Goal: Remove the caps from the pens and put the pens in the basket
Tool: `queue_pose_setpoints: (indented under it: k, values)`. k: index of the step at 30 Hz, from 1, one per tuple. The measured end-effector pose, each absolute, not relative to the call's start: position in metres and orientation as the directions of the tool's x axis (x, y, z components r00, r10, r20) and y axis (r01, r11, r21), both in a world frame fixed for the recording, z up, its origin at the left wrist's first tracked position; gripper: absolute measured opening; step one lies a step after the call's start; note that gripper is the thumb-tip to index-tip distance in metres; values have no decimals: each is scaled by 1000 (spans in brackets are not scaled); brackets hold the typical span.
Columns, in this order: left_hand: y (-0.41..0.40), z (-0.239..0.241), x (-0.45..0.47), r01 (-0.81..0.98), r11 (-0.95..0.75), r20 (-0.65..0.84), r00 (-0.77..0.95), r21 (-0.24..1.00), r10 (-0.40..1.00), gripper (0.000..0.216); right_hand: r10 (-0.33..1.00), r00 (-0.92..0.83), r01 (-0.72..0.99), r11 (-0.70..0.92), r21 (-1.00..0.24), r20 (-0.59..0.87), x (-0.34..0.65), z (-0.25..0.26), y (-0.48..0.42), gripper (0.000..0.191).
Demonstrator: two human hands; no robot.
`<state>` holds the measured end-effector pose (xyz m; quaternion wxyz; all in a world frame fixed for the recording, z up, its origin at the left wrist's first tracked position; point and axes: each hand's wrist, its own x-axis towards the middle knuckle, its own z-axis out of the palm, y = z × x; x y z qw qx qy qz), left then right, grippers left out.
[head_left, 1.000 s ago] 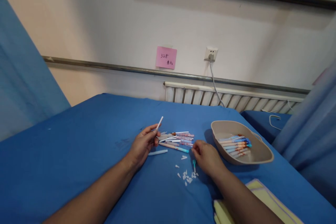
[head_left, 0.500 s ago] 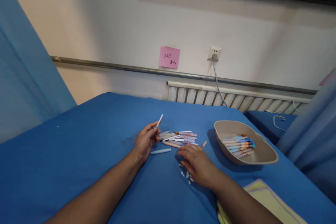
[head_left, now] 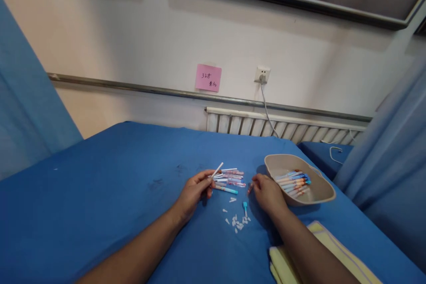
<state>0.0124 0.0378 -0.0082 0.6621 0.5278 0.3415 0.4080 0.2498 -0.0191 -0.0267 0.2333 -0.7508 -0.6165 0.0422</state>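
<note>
My left hand (head_left: 195,191) pinches a thin white refill stick (head_left: 217,170) that points up and to the right. Just right of it lies a small pile of pens and pen parts (head_left: 230,178) on the blue cloth (head_left: 116,195). My right hand (head_left: 268,193) rests closed at the pile's right edge, holding a short pinkish pen piece (head_left: 250,187) by its end. A teal cap (head_left: 245,207) and several small white bits (head_left: 237,223) lie in front of the hands.
A beige tray (head_left: 319,191) holding several finished pens (head_left: 294,181) stands right of my right hand. Yellow folded cloth (head_left: 336,248) lies at the near right. Beyond the table are a radiator (head_left: 266,125), a wall socket (head_left: 262,74) with a cable, and a pink note (head_left: 208,77).
My right hand moved from the white bits back right to the pile's edge and now holds a short pen piece. The left hand shifted slightly right, covering the loose white barrel.
</note>
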Motion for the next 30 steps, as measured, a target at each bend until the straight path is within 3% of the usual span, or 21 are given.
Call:
queue_pose_setpoints:
  k: [15, 19, 22, 25, 28, 30]
  values:
    - [34, -18, 20, -32, 73, -43, 561, 997, 827, 40, 974, 211, 901, -161, -403, 83, 241, -34, -14, 34]
    - [34, -18, 18, -44, 144, -85, 631, 989, 771, 39, 978, 183, 915, -133, -380, 99, 243, -35, -14, 32]
    - [31, -17, 18, -51, 163, -88, 667, 985, 740, 39, 972, 185, 882, -98, -462, 146, 243, -38, -12, 32]
    - [29, -16, 18, -43, 143, -76, 684, 989, 726, 42, 951, 244, 715, -42, -698, 192, 239, -38, -9, 33]
    - [29, -14, 19, -3, 137, -98, 688, 991, 719, 46, 938, 302, 291, 77, -954, 168, 232, -32, -8, 32]
    - [29, -14, 19, 21, 142, -117, 684, 990, 720, 43, 947, 295, -23, 142, -990, 129, 228, -26, -10, 32]
